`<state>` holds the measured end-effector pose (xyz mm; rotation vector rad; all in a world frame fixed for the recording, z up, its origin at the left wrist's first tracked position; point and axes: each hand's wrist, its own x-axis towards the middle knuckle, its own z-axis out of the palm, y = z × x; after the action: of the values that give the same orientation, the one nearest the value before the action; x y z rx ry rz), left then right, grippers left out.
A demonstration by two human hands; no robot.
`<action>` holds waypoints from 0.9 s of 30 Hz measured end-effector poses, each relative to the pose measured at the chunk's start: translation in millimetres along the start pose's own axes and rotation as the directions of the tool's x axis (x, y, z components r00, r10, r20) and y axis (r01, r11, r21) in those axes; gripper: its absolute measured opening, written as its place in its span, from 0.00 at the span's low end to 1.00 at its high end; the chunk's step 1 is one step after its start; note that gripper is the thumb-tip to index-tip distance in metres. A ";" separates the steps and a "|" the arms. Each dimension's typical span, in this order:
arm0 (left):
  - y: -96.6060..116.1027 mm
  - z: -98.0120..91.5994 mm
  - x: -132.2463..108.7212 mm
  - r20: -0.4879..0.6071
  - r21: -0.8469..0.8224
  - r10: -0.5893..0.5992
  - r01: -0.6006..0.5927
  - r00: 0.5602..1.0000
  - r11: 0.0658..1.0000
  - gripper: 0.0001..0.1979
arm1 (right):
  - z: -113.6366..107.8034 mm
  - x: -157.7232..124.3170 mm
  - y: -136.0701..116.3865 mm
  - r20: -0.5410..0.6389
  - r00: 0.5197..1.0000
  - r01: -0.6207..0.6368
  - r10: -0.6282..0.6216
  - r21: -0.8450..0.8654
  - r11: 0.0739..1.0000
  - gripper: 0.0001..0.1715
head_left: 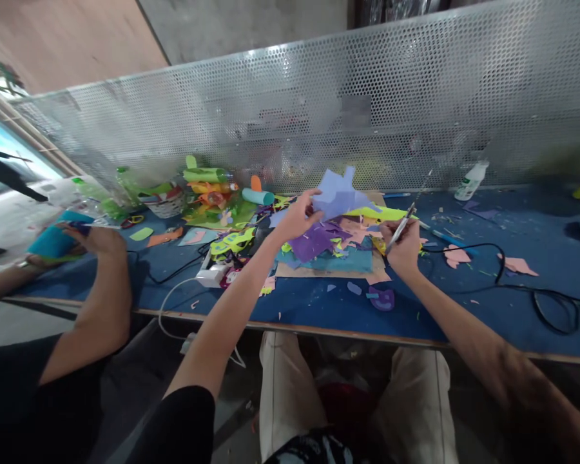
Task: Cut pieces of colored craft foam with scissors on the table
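Note:
My left hand (297, 218) is raised over the blue table (512, 290) and pinches a light blue piece of foam sheet (337, 193) by its lower left edge. My right hand (403, 241) is closed round a thin metal tool (408, 216), a craft knife or pen-like stick, whose tip points up and away. Below both hands lies a heap of cut foam pieces (326, 248) in purple, yellow, teal and pink on a brown sheet.
At the left a co-worker's hands (94, 240) hold a teal sheet (53, 243). Green bottles (125, 187), a basket (167, 203) and coloured rolls stand at the back left. A white bottle (471, 180), a black cable (551, 299), a white power strip (212, 274) and a perforated metal screen (367, 103) are about.

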<state>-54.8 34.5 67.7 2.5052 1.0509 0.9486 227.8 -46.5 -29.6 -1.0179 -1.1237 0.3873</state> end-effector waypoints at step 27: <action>-10.3 76.5 -38.9 0.100 0.122 0.022 -0.035 0.995 0.992 0.17 | 29.2 41.3 -16.1 0.398 0.917 0.038 -0.032 -0.007 0.999 0.20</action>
<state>-30.3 14.9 -12.8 2.6436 1.0762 0.7810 216.3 -11.6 8.7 -0.9531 -1.5098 0.5763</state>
